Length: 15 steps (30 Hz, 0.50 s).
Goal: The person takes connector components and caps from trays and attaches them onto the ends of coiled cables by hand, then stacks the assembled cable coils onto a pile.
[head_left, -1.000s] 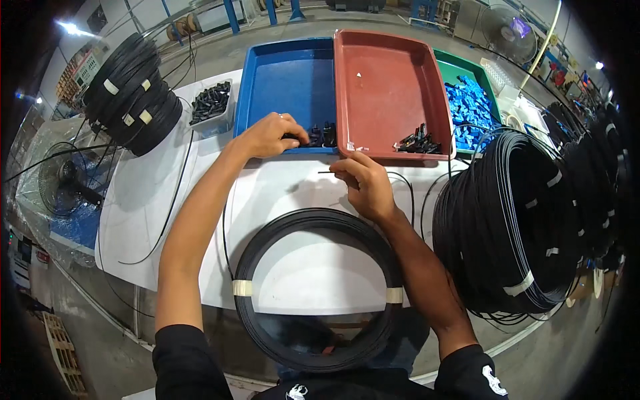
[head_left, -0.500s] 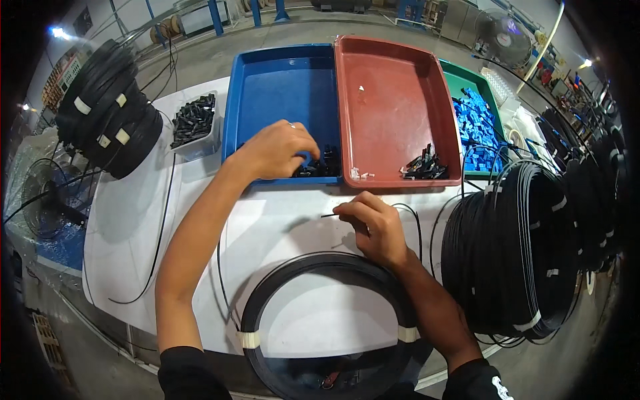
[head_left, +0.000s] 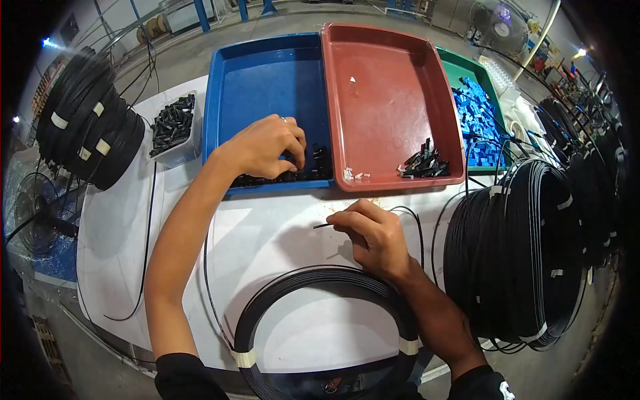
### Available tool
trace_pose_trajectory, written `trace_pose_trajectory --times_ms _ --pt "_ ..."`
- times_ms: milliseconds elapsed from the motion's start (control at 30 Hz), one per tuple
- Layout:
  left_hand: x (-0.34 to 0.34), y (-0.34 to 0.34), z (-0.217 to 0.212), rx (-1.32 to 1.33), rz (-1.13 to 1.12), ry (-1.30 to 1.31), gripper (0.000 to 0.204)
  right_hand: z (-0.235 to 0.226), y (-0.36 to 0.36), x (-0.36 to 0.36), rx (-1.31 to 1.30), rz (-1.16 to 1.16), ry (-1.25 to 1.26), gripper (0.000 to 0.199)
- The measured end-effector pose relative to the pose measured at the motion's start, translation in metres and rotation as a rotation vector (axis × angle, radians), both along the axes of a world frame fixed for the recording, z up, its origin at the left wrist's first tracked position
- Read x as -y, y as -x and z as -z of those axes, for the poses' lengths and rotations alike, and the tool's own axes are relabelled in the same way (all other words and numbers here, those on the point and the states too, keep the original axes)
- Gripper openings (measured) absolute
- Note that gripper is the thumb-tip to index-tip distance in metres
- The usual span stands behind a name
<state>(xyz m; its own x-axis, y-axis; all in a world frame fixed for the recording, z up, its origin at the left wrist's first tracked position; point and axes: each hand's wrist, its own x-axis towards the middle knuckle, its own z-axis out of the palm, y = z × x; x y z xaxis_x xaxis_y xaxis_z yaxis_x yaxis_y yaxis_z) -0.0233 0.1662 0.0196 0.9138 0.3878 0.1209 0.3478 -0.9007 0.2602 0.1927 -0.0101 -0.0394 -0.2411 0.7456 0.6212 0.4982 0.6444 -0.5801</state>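
Note:
My left hand (head_left: 267,150) reaches into the near part of the blue tray (head_left: 267,73), fingers bent together over small black parts (head_left: 320,163). Whatever lies between its fingertips is hidden. Over the table in front of the trays, my right hand (head_left: 375,237) pinches a thin black cable (head_left: 322,226), whose short end sticks out to the left of the fingers. Below that hand a black cable coil (head_left: 248,327), bound with pale tape, rests at the table's near edge.
A red tray (head_left: 393,80) holds black parts and white bits. Behind it on the right, a green tray (head_left: 443,63) holds blue pieces (head_left: 477,113). Large cable coils (head_left: 490,267) stand at right, stacked coils (head_left: 87,127) at left beside a clear box (head_left: 175,155) of black parts.
My left hand has shifted slightly toward the near edge within the blue tray, its fingers drawn closer together. My right hand still holds the cable end. The whole view has shifted a little.

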Motion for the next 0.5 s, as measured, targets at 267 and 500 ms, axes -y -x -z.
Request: trace_pose_trajectory --times_ms 267,500 --pt "-0.006 -0.003 0.003 0.098 -0.092 -0.228 0.018 -0.002 0.002 0.002 0.025 -0.007 0.023 0.037" --pt "0.000 -0.017 0.023 0.153 -0.128 -0.189 0.018 0.000 0.002 0.003 0.015 0.003 0.043 0.039"
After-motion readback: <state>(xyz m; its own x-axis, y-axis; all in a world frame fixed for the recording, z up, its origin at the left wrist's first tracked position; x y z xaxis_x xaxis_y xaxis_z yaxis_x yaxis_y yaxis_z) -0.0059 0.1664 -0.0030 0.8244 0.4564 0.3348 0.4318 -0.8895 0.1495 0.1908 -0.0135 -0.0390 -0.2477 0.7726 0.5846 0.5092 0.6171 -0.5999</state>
